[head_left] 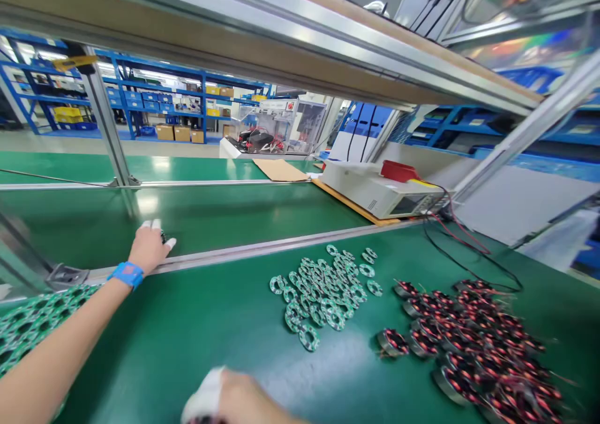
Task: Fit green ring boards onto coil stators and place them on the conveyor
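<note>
My left hand (pixel 149 246), with white fingertip covers and a blue wrist strap (pixel 126 275), reaches over the metal rail onto the green strip behind it. Its fingers close around a small dark piece (pixel 164 237), mostly hidden. At the bottom edge my right hand (pixel 239 399), also with white finger covers, is blurred and closed. A bit of a dark, copper-red wound stator shows under its fingers. Small green ring-shaped circuit boards (pixel 323 286) lie in a loose pile mid-table. To their right sit several wound stators (pixel 473 343) with copper coils and loose wire ends.
Panels of green ring boards (pixel 28 324) lie at the left, under my forearm. A metal rail (pixel 253 247) crosses the table. Behind it stand a grey instrument (pixel 370 186) with a red box (pixel 398 171) on top, and cardboard (pixel 280 170). An overhead shelf (pixel 281 30) spans above.
</note>
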The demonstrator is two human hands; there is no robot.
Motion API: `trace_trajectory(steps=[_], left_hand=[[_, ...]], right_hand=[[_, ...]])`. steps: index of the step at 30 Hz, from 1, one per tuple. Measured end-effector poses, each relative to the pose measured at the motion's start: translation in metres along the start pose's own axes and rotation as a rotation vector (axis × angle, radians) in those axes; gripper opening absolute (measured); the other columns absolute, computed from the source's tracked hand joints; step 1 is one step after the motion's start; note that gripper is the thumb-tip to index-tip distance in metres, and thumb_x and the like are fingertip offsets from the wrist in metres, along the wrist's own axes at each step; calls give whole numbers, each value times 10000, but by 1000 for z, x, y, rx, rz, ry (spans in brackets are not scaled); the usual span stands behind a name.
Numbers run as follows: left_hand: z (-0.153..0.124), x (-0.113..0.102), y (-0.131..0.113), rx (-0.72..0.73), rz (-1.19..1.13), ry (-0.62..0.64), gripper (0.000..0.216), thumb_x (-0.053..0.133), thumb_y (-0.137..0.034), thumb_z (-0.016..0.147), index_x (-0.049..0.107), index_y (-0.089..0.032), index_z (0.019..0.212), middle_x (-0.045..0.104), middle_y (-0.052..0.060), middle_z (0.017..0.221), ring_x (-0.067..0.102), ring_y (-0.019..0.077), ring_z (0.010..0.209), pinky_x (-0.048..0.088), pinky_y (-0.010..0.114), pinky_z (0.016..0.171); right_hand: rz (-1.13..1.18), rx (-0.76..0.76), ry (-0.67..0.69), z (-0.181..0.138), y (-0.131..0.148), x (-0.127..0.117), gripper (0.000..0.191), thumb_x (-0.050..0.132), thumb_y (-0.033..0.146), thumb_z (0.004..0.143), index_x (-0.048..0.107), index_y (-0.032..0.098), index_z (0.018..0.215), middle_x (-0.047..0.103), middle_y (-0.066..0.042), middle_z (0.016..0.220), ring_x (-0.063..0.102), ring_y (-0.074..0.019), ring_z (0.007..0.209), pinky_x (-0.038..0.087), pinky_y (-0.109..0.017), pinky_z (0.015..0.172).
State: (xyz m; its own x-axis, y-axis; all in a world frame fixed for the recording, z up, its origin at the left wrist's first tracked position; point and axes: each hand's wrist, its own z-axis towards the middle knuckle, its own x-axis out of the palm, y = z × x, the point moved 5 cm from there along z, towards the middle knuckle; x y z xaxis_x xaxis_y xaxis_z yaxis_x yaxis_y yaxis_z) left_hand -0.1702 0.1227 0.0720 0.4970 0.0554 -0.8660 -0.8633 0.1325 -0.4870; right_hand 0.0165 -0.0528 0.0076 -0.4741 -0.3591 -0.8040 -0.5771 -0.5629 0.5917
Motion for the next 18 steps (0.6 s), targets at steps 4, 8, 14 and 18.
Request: trace_trajectory(steps=[4, 8, 14, 18], left_hand=[[-51, 60, -38, 187, -141, 277, 556, 589, -100, 667, 485, -132, 1213, 608, 35, 1108, 559, 175, 1012, 406, 239, 898], [-106, 97, -84, 319, -413, 573, 731, 656, -102, 581, 434, -190, 1271, 563, 52, 1178, 545, 192, 1012, 426, 279, 902], [-120, 97, -95, 357, -448, 494, 424, 608, -140, 683, 525, -211, 1093, 588, 21, 1065, 537, 190, 948, 411, 274, 848], [-116, 99, -90, 381, -426, 499, 414, 625, -106, 658, 561, -218, 1051, 604, 1, 1003, 547, 171, 889, 409, 241, 782]], right_hand=[[45, 234, -180, -7, -43, -35, 302, 668, 128, 632, 638, 185, 927, 618, -22, 786, 584, -149, 679, 448, -211, 563], [291, 416, -284, -15, -67, -39, 393, 641, 42, 579, 595, 174, 946, 597, 12, 706, 585, -131, 613, 444, -195, 515], [104, 184, -374, -22, -52, -42, 320, 583, 82, 712, 604, 205, 1007, 633, -39, 835, 583, -138, 649, 483, -229, 554], [-285, -261, -407, -27, -26, -54, 267, 421, 121, 882, 645, 209, 997, 653, -74, 821, 580, -171, 718, 471, -262, 592]])
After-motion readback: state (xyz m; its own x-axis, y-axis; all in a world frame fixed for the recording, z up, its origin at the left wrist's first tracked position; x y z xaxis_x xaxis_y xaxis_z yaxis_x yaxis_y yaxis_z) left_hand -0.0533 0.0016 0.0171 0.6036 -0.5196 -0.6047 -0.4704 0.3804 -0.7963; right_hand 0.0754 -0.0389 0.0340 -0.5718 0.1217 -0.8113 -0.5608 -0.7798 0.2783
